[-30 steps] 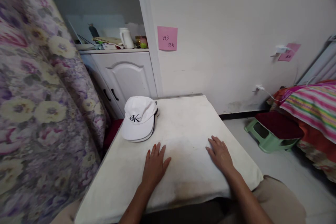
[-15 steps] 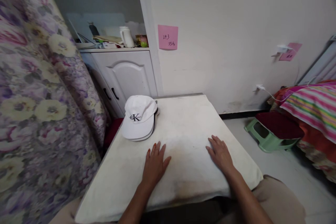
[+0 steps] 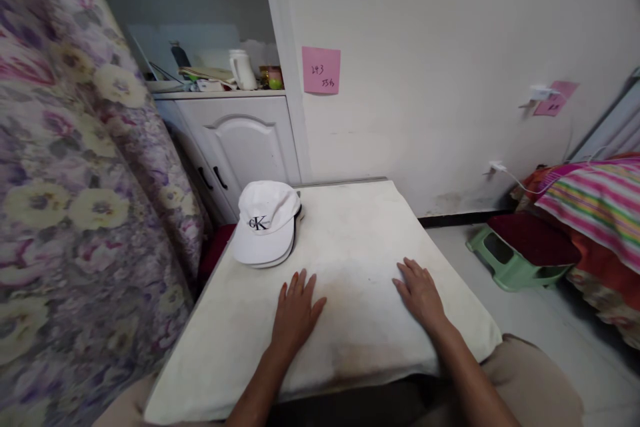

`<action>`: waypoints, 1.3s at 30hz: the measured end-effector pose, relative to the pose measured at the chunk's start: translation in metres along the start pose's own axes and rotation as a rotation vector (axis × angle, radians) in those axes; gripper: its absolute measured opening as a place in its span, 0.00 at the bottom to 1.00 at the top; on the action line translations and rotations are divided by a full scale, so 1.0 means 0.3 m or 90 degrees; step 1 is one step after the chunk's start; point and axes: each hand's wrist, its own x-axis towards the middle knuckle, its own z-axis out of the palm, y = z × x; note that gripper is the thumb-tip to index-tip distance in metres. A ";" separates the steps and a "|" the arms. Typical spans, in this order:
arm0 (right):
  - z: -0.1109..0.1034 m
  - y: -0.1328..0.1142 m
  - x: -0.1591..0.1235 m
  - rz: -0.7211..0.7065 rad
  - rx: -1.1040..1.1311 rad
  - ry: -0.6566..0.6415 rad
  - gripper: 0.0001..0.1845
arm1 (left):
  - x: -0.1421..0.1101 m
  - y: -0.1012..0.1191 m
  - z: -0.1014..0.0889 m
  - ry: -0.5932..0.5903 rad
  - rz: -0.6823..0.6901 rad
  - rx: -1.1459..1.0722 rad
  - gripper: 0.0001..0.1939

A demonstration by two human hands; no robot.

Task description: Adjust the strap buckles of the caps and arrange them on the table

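Note:
My left hand [image 3: 297, 310] lies flat on the cloth-covered table [image 3: 357, 227], fingers spread, holding nothing. Just beyond its fingertips sits a white baseball cap [image 3: 267, 221] with black letters on the front, its brim pointing toward me. Under the cap's brim a second brim edge shows, so more than one cap may be stacked there. My right hand [image 3: 420, 290] rests palm down near the table's right side, its fingers apart and with nothing in them. A gap of bare cloth separates the two hands.
A floral curtain [image 3: 100, 227] hangs at the left, close to the table. Behind stands a white cabinet [image 3: 245, 133] with a white jug [image 3: 243, 70] on top. On the right are a green stool [image 3: 505, 267] and a bed with a striped cover [image 3: 595, 200]. The wall [image 3: 400, 113] closes off the far side.

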 end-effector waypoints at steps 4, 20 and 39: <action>0.001 0.001 -0.001 -0.001 -0.007 -0.003 0.24 | 0.000 0.002 0.000 -0.007 -0.005 0.001 0.29; 0.009 0.009 -0.001 -0.002 0.002 -0.001 0.24 | 0.000 0.001 0.006 -0.016 -0.010 0.015 0.29; 0.001 0.002 0.000 -0.003 -0.001 0.003 0.25 | 0.004 0.006 0.000 -0.021 -0.009 0.025 0.30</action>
